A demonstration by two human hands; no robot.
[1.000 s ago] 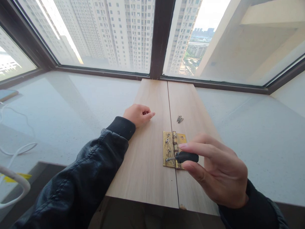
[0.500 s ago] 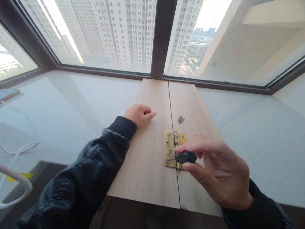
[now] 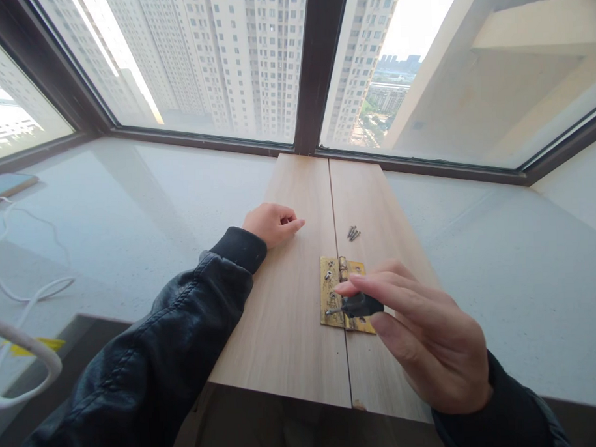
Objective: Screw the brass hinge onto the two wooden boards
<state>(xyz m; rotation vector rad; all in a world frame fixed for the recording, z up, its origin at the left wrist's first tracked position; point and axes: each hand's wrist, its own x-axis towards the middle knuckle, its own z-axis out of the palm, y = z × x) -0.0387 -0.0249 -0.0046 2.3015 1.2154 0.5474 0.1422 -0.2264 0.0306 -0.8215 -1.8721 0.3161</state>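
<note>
Head view: pinching small black-handled screwdriver (image 3: pixel 363 305) with right hand (image 3: pixel 434 339) over rectangular brass hinge (image 3: pixel 326 293), probably for fine control. Resting loosely clenched left hand (image 3: pixel 269 224) on pale wooden board (image 3: pixel 284 322), likely for steadying.

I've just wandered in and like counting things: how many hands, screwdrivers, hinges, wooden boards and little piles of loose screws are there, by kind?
Hands: 2 (left hand, right hand)
Screwdrivers: 1 (black-handled screwdriver)
Hinges: 1 (brass-coloured hinge)
Wooden boards: 2 (left board, right board)
Piles of loose screws: 1 (screw pile)
Total: 7
</note>
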